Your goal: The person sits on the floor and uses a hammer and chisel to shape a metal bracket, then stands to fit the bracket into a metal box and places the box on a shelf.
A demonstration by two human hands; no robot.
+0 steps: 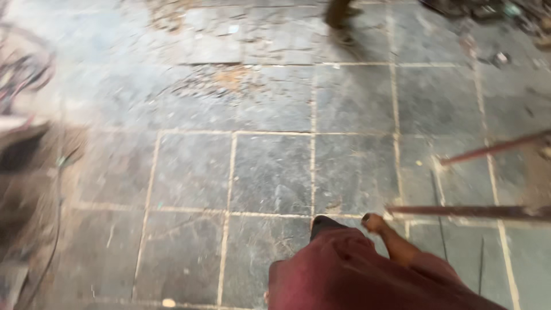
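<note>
At the bottom edge, right of centre, maroon cloth (350, 270) fills the view, and from it the right hand (375, 222) reaches to the near end of a long rusty rod (465, 212) lying level across the lower right. The fingers look curled, but blur hides whether they close on it, and the left hand is out of frame. A rod this long, taken by its tip, would likely swing, so a full, firm grip seems wise. Beyond lie a second rod (493, 148) at the right edge, grey tiles (270, 172), grit (224, 80) above centre, and another person's foot (341, 23) at the top.
</note>
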